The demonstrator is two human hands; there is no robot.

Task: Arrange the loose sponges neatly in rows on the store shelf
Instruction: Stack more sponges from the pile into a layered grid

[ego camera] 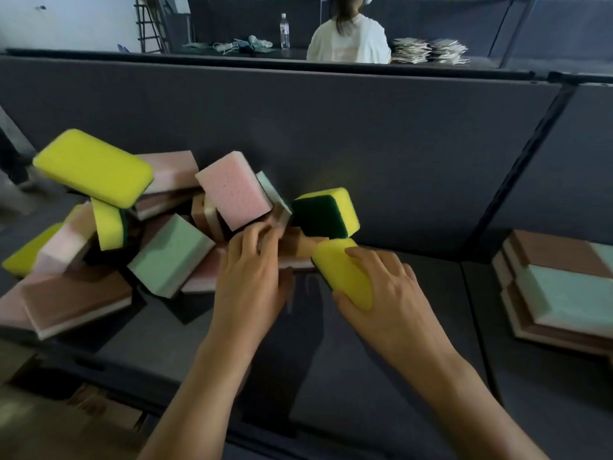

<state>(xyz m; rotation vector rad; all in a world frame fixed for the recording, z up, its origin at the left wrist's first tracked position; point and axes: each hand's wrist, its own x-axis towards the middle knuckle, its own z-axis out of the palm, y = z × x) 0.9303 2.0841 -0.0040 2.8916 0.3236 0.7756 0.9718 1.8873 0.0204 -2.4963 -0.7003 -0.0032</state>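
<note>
A jumbled pile of loose sponges (pixel 172 247) in yellow, pink, mint and brown covers the left half of the dark grey shelf (pixel 381 343). My right hand (pixel 388 293) grips a yellow sponge (pixel 341 272) at the pile's right edge, fingers over its top and thumb under its near end. My left hand (pixel 252 280) lies palm down on the pile, its fingertips against a brown and pink sponge (pixel 292 247) below a tilted pink one (pixel 235 190). A yellow sponge with a dark green scouring side (pixel 323 212) stands against the back panel.
A flat stack of brown and mint sponges (pixel 560 293) lies on the neighbouring shelf section at right, past a divider seam (pixel 477 327). The tall grey back panel (pixel 365 134) closes the shelf behind. Beyond it a person in white (pixel 348 38) sits near a water bottle (pixel 284 26).
</note>
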